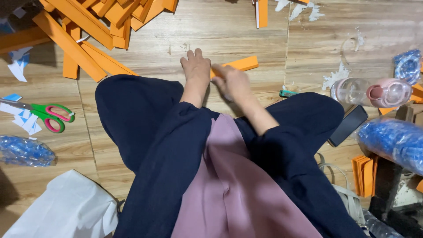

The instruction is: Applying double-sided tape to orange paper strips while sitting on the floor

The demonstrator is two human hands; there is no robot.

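Two hands met over a single orange foam strip (235, 65) that lay flat on the wooden floor (220, 26), just ahead of the seated person's crossed knees. The left hand (196, 66) was spread palm-down, fingers loosely extended, pressing on the floor at the strip's near end, apparently to steady the work. The right hand (231, 81) was curled over the same end of the strip and touching it; motion blur prevented telling how tightly it gripped. The strip's far end projected clear to the right of both hands.

A loose pile of orange strips (88, 31) sat well apart at upper left, probably stock kept within reach. Green-and-pink scissors (46, 115) lay on the floor to the left, untouched. A clear bottle with pink cap (372, 91) lay on its side at right, beside a dark phone (348, 125).
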